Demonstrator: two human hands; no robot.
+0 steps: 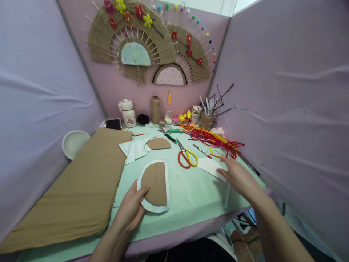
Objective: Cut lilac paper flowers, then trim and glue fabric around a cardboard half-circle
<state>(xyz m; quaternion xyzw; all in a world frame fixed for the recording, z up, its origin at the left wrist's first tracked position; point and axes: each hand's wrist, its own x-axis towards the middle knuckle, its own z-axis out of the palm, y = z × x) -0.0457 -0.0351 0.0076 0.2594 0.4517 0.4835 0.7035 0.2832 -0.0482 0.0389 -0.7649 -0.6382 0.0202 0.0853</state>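
Note:
My left hand (132, 206) grips a half-round cardboard piece backed with pale fabric (155, 183). Its thumb lies on the cardboard, and a fabric margin shows around the edge. Over the right side of the table, my right hand (235, 177) has its thumb and finger apart, near the end of a half-round white paper (209, 168). A thin whitish strip (227, 195) lies below that hand. Between the hands, farther back, are scissors with red and yellow handles (188, 155) and a pen (202, 151). Another cardboard half-round (160, 143) lies beside a pale fabric scrap (135, 150).
A large cardboard sheet (79, 185) covers the left side. Green-handled pliers (170, 135), a bundle of red and orange pipe cleaners (215, 140), a white jar (127, 113), a twine spool (155, 110) and a pot of twigs (207, 120) stand or lie behind. Fan-shaped decorations (131, 32) hang on the back wall.

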